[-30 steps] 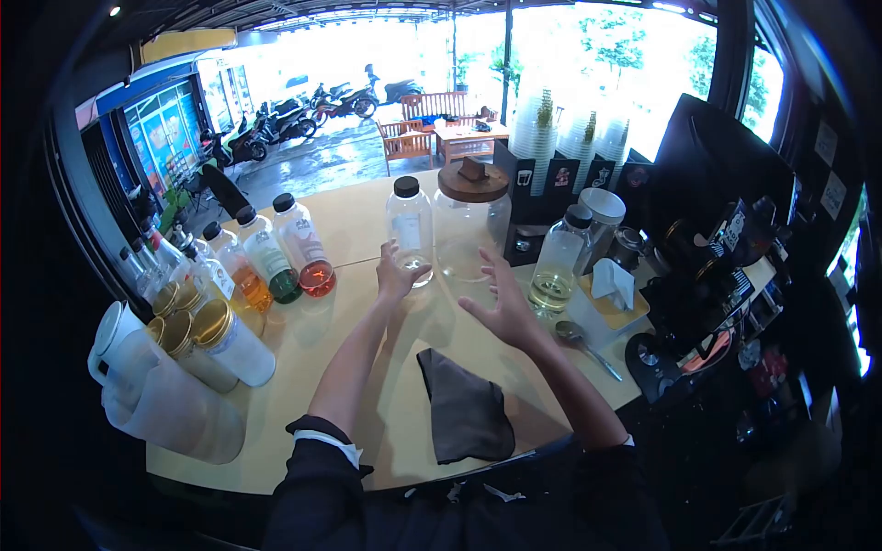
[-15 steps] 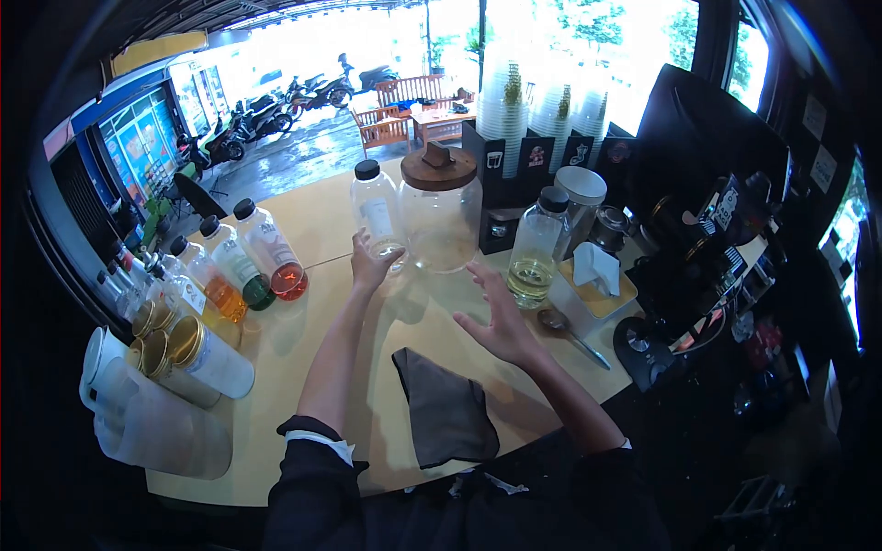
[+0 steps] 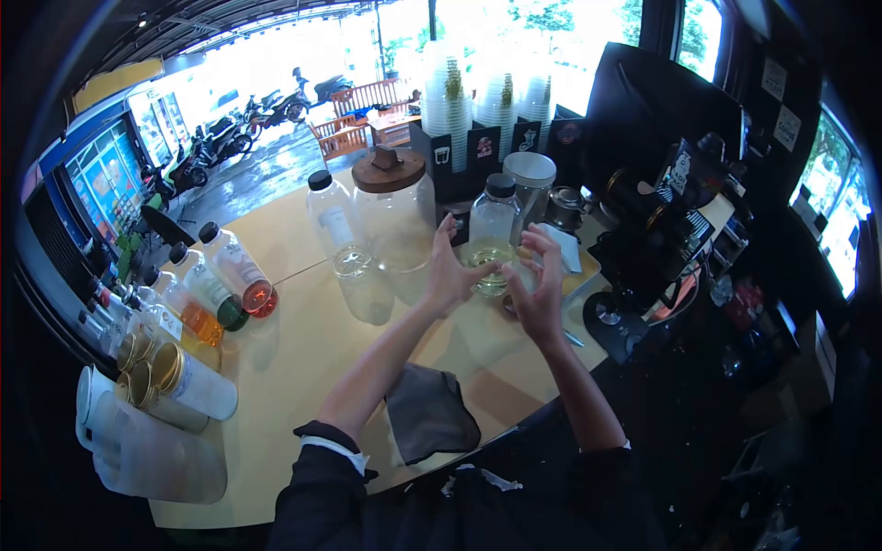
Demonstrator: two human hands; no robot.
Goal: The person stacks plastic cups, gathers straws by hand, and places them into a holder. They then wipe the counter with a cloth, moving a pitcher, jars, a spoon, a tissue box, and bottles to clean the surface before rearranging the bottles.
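Observation:
Both of my hands are at a clear bottle with a black cap (image 3: 494, 219), which has pale yellow-green liquid in its lower part. My left hand (image 3: 450, 277) is at its left side, fingers raised and thumb stretched across in front of it. On the right, my right hand (image 3: 540, 286) is spread beside it, thumb and fingers apart. The bottle stands upright between them. To the left are a large glass jar with a wooden lid (image 3: 393, 225) and a nearly clear black-capped bottle (image 3: 336, 225). A dark folded cloth (image 3: 432, 415) lies nearer to me.
Along the left edge stand several bottles with coloured liquid (image 3: 243, 271), gold-lidded canisters (image 3: 197, 378) and a translucent pitcher (image 3: 161, 450). Behind the bottle, stacked plastic cups (image 3: 447, 115) rise from a black holder (image 3: 484, 142). A spoon handle (image 3: 573, 339) shows by my right hand.
My left hand has let go of the nearly clear bottle and moved right to the one with yellow-green liquid. My right hand has come to its right side. The view has turned right.

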